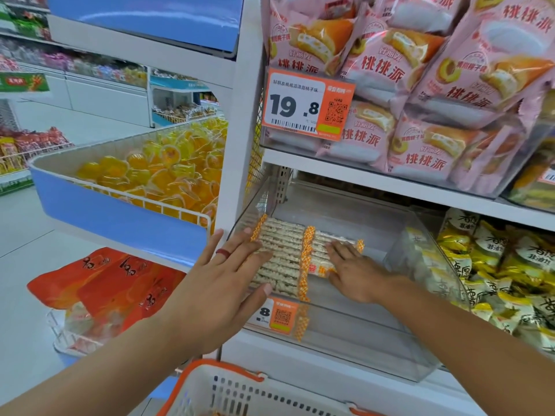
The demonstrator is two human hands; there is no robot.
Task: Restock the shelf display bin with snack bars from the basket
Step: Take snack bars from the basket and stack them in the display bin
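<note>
Shelf: white shelf board (345, 360), low in the rack.
On it: clear plastic bin (399, 337) with an orange price tag on its front.
In the bin: snack bars (285, 253) lying flat in two rows, side by side.
Right of the bin: yellow snack packs (504, 265) on the same level.

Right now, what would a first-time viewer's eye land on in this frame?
Probably the two flat hands, left hand and right hand, resting on rows of snack bars in the clear display bin at centre. Next, the orange price tag reading 19.8 above, before pink pie packs, and the white basket at the bottom edge.
</note>
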